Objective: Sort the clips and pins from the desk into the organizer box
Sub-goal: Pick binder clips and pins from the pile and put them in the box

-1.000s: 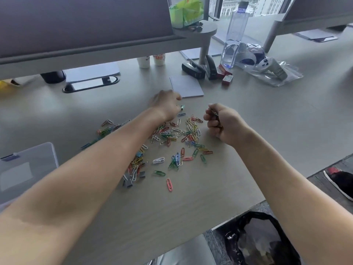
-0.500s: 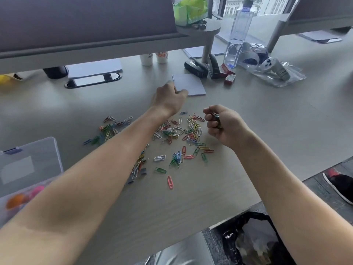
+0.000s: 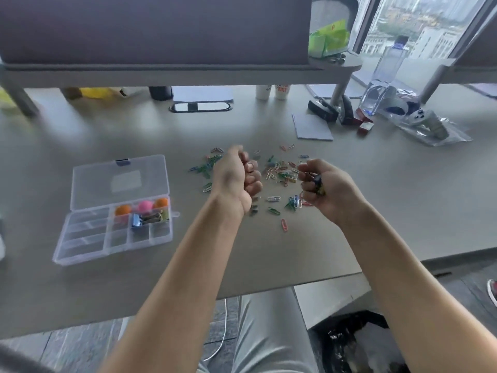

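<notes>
Colourful paper clips (image 3: 279, 173) lie scattered on the grey desk between my hands. My left hand (image 3: 234, 179) hovers over the pile's left side with its fingers curled tight, apparently round a small clip that is mostly hidden. My right hand (image 3: 333, 192) grips a bunch of dark binder clips (image 3: 318, 183) at the pile's right side. The clear organizer box (image 3: 61, 254) sits open at the left, apart from both hands. It holds orange and pink balls (image 3: 145, 205) and some binder clips (image 3: 146, 219); its other compartments look empty.
A notepad (image 3: 312, 127), staplers (image 3: 322, 110), a water bottle (image 3: 382, 82) and a plastic bag with a controller (image 3: 430, 125) stand at the back right. Two small cups (image 3: 271, 91) and a cable slot (image 3: 200, 106) are at the back. The desk edge (image 3: 269, 289) runs just above my lap.
My left hand has pulled back from the far side of the pile and closed into a fist. The view swung left, bringing the whole organizer box into sight. My right hand keeps its grip.
</notes>
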A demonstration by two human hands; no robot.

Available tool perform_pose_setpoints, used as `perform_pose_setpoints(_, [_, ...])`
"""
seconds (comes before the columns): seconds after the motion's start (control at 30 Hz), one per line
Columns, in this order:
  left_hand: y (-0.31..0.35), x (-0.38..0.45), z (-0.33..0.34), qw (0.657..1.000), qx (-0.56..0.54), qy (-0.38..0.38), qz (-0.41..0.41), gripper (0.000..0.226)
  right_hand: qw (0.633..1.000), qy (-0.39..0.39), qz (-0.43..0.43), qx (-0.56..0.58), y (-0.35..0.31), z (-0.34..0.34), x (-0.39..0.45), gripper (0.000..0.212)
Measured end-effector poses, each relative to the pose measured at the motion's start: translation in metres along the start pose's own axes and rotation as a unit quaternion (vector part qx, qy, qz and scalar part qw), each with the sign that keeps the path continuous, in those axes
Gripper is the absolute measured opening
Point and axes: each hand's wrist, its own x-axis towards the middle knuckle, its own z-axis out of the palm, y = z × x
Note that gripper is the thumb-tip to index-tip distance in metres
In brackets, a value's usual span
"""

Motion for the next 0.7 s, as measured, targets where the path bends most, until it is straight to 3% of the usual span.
perform_pose_setpoints(0.27, [0.007, -0.035, -0.076, 0.987, -0.152, 0.045, -0.011, 0.020, 0.993, -0.037, -0.037, -0.103, 0.019, 0.043, -0.016, 0.021])
perform_pose_setpoints(0.5, [0.009, -0.043, -0.090, 0.994, -0.066, 0.080, 0.030, 0.019, 0.964, -0.039, -0.097, -0.243, 0.022, 0.059, -0.008, 0.025])
perform_pose_setpoints(0.7, [0.009, -0.042, -0.092, 0.996, 0.002, 0.069, 0.049, 0.019, 0.919, -0.045, -0.132, -0.370, 0.017, 0.081, 0.005, 0.026])
